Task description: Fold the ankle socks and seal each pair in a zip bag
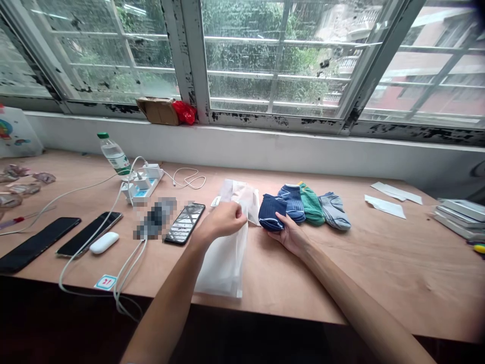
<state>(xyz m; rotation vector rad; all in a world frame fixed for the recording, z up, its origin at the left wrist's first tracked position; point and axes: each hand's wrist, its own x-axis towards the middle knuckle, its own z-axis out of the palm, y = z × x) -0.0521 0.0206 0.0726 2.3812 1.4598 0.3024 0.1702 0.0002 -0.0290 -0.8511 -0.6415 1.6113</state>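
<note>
Beside other socks on wooden surface, right hand grips folded navy socks — slack fingers could let folds loosen. Left hand closed on translucent bag — thin, could crumple if tugged.

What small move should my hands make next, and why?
Probably ease the navy socks slightly left, toward the translucent bag: the right hand holds them beside it, and the left hand is closed over the bag.
</note>
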